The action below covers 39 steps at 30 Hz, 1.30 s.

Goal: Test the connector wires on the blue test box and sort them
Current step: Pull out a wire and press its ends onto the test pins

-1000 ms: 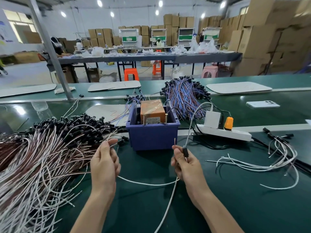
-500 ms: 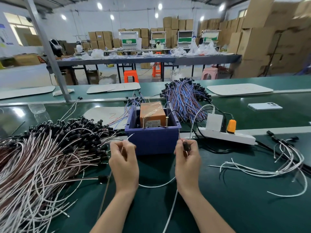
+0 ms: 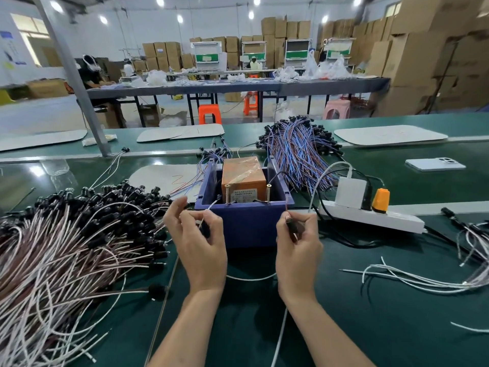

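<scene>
Holding one white wire (image 3: 250,278) strung between both hands, right in front of the blue box (image 3: 246,226). The left hand (image 3: 198,247) has its thumb and fingers curled in, pinching one end of the wire just below the box's near-left corner, and the bare tip pokes up toward the rim. The right hand (image 3: 299,252) is closed round the black connector (image 3: 293,230) on the other end, up beside the near-right corner, with a thin reddish pin sticking up next to the box wall. Honestly can't tell if either end is actually touching anything on the box. The slack sags in a loop between the wrists.

Inside the box there's an orange block (image 3: 243,178) wrapped in clear tape, with two screws (image 3: 226,193) standing upright in front of it.

Off to the left is a huge pile of white and brown wires (image 3: 66,247) with black connectors, spread over the green table (image 3: 370,335). Behind the box on the right lies a bundle of blue and red wires (image 3: 299,152). A white power strip (image 3: 391,221) sits just right of the box, with a white adapter (image 3: 350,192) and an orange plug (image 3: 380,197) in it. A few loose white wires (image 3: 423,280) lie further right, well apart from the pile. A white phone (image 3: 435,164) rests face down further back.
</scene>
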{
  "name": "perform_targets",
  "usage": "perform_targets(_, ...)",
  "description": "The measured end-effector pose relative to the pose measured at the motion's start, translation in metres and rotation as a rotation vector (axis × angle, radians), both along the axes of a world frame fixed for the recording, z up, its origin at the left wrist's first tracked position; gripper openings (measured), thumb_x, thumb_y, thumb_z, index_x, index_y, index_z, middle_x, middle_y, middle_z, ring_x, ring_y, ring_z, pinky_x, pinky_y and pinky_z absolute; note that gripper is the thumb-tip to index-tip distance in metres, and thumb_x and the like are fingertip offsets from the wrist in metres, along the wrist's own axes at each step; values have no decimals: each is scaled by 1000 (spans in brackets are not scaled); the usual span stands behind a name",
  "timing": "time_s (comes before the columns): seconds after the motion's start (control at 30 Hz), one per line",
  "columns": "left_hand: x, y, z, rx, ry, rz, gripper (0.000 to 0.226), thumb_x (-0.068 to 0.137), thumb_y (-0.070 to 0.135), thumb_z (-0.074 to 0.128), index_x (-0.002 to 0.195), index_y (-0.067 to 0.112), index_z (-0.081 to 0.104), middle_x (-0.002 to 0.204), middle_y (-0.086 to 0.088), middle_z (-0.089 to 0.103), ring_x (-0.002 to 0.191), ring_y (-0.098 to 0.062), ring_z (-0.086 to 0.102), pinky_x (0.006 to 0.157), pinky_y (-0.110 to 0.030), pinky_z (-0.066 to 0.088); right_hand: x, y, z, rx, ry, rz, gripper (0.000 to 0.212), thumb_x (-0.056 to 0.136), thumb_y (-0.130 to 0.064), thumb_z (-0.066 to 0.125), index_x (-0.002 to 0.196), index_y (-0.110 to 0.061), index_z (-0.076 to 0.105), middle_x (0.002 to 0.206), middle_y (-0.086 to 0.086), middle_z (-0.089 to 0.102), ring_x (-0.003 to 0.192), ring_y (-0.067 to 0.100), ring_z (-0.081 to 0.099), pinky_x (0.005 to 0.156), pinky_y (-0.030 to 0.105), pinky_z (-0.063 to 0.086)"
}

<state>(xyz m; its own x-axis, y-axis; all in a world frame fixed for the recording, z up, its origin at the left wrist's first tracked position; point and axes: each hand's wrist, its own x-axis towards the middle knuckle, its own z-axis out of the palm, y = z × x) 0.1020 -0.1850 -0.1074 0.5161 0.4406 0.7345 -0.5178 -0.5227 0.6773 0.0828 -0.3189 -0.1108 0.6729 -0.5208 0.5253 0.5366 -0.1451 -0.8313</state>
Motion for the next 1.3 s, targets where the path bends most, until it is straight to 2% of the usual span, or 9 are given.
perform_targets(0.1,-2,0,-1,15,17,-3,15,100,26,50,89,16,49,126,1,45,118,-3,46,93,-19,39,-1,1,-1,-17,6,-11,11,90,-47,59,89,-36,57,82,-20,69,71,-2,65,64,7,45)
perform_targets(0.2,-3,-2,-2,14,1,-4,14,99,25,50,88,16,48,122,1,45,113,5,45,92,-11,34,-2,1,-1,-11,24,7,11,89,-48,59,88,-37,58,82,-21,70,73,-3,65,63,6,44)
perform_targets(0.33,-5,-5,-2,58,-17,-1,8,99,26,50,92,25,46,124,6,42,118,-14,47,100,-15,33,-1,3,1,-2,48,15,12,88,-49,61,89,-37,60,82,-21,71,73,-3,66,63,5,44)
perform_targets(0.4,-5,-5,-1,67,-24,-2,8,100,24,51,93,26,46,125,6,42,120,-17,47,102,-18,34,0,4,2,4,57,20,13,88,-48,62,86,-35,62,80,-21,71,71,-3,65,62,5,43)
perform_targets(0.6,-6,-9,0,64,-39,-8,7,100,24,50,94,22,47,126,9,41,122,-14,47,102,-24,37,1,7,5,24,76,35,16,86,-48,62,82,-32,62,73,-19,69,63,-3,61,59,6,42)
perform_targets(0.83,-6,-10,3,47,-61,6,7,100,20,51,93,20,48,121,-1,46,118,-4,46,100,-15,33,-2,8,8,15,74,71,15,84,-46,63,77,-33,60,66,-18,65,57,-2,56,57,6,40)
perform_targets(1.13,-6,-11,4,46,-60,5,8,99,18,52,91,18,48,117,-7,50,113,-7,48,94,-10,33,-1,10,7,17,82,90,12,84,-47,63,82,-35,61,68,-18,66,58,-2,56,57,6,40)
perform_targets(1.3,-7,-11,4,48,-61,-4,10,98,19,52,92,24,45,117,-5,50,113,-10,48,94,-10,33,-1,11,7,6,92,82,10,85,-48,63,82,-39,62,70,-19,67,60,-3,58,57,6,41)
